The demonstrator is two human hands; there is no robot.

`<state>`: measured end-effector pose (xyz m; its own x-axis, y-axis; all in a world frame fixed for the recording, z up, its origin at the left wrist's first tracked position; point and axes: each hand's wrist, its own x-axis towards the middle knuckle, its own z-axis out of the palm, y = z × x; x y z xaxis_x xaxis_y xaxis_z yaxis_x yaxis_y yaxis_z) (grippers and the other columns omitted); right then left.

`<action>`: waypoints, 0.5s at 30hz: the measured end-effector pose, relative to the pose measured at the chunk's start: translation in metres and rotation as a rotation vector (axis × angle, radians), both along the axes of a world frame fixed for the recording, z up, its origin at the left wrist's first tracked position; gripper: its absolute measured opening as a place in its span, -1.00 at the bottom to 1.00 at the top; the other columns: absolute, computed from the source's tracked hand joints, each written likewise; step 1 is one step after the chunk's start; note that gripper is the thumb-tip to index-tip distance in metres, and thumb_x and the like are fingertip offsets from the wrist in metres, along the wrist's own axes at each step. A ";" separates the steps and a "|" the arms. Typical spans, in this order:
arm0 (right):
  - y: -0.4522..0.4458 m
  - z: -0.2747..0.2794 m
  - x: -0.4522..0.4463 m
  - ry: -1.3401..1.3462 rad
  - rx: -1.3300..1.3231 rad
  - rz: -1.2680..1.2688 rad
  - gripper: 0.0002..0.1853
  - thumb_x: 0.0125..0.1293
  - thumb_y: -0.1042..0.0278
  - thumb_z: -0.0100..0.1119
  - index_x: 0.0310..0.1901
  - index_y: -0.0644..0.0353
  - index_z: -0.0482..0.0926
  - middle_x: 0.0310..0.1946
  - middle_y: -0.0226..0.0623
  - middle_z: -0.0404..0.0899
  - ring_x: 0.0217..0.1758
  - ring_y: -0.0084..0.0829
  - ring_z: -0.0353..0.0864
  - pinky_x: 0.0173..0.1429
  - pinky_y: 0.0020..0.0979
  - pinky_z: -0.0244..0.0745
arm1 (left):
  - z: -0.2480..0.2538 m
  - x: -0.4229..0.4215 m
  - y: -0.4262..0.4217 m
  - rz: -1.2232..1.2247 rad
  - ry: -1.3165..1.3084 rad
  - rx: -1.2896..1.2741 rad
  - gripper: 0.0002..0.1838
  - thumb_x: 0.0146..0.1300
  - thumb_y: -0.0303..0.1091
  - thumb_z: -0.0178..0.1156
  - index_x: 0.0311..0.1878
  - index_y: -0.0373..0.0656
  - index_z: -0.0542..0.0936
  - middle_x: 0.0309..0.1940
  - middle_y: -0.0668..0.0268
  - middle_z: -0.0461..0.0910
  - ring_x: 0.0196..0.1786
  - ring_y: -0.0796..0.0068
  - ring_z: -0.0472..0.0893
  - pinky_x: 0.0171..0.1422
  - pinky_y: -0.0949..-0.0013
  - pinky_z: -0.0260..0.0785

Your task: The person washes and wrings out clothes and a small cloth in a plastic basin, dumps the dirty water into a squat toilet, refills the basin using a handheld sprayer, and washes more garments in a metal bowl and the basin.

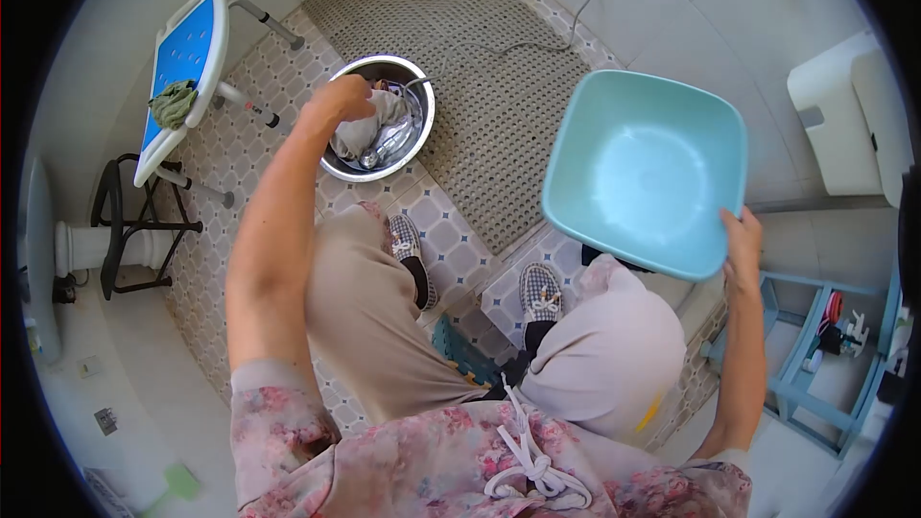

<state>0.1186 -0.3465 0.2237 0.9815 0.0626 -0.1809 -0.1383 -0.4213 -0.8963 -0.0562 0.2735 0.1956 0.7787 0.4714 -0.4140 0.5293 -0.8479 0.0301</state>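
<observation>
Light teal square plastic basin (645,173): rounded corners, smooth inside with pale glare at the middle, tilted so the inside shows; right of the metal one, above the right knee, near the wall.
Right hand (742,245): clamped on the teal basin's lower right rim.
Left hand (347,101): well apart from the right, over the left rim of the round shiny metal basin (429,120), fingers bent above its contents; cannot tell if they grip or touch anything.
Metal basin contents: crumpled grey cloth (357,134) on the left side, silver shower head (391,146) beside it.
Metal basin place: on patterned tile floor (273,86), overlapping the left edge of the brown perforated mat (480,115).
Edges/room: mat spans the gap between both basins; thin grey hose (578,19) crosses its upper part. Teal basin's right side has the wall close by; its lower edge is near the knee.
Left side: blue and white shower seat (182,48) with crumpled green cloth (174,105), near the metal basin; black folding chair (117,221) below.
Right side: blue-grey shelf rack (815,364), beside the right forearm.
</observation>
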 end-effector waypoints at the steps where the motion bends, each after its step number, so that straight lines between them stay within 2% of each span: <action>1: 0.026 -0.020 0.012 0.043 0.004 0.030 -0.71 0.30 0.50 0.14 0.01 0.46 0.57 -0.21 -0.19 0.66 -0.24 -0.46 0.61 -0.11 -0.41 0.52 | -0.007 -0.003 0.007 -0.009 0.014 0.013 -0.55 0.09 -0.13 0.31 0.09 0.01 0.67 0.07 0.20 0.66 0.14 0.17 0.62 0.21 0.18 0.46; 4: 0.100 -0.079 0.035 0.149 0.002 0.123 -0.72 0.29 0.49 0.14 -0.01 0.47 0.57 -0.22 -0.16 0.66 -0.24 -0.45 0.62 -0.10 -0.40 0.52 | -0.030 -0.015 0.035 -0.003 0.090 0.012 -0.47 0.05 -0.09 0.35 0.12 -0.04 0.65 0.09 0.15 0.64 0.16 0.12 0.60 0.25 0.15 0.43; 6: 0.135 -0.118 0.047 0.175 -0.037 0.186 -0.71 0.30 0.48 0.14 0.00 0.46 0.56 -0.22 -0.16 0.67 -0.24 -0.44 0.62 -0.10 -0.40 0.52 | -0.049 -0.027 0.054 0.004 0.092 0.018 -0.49 0.06 -0.11 0.34 0.11 -0.04 0.65 0.08 0.13 0.63 0.16 0.13 0.60 0.25 0.14 0.44; 11: 0.165 -0.205 0.061 0.243 -0.073 0.274 -0.71 0.33 0.45 0.12 0.00 0.46 0.57 -0.22 -0.18 0.66 -0.25 -0.47 0.63 -0.11 -0.43 0.52 | -0.117 -0.051 0.091 0.174 0.059 -0.022 -0.48 0.08 -0.15 0.33 0.14 -0.07 0.62 0.06 0.10 0.63 0.14 0.11 0.60 0.21 0.12 0.45; 15: 0.163 -0.240 0.056 0.325 -0.015 0.250 -0.70 0.35 0.41 0.13 0.01 0.44 0.57 -0.23 -0.23 0.66 -0.26 -0.52 0.62 -0.13 -0.47 0.52 | -0.180 -0.073 0.096 0.296 -0.282 0.052 -0.39 0.12 -0.18 0.32 0.26 -0.15 0.48 0.11 -0.05 0.55 0.16 -0.03 0.55 0.23 0.07 0.40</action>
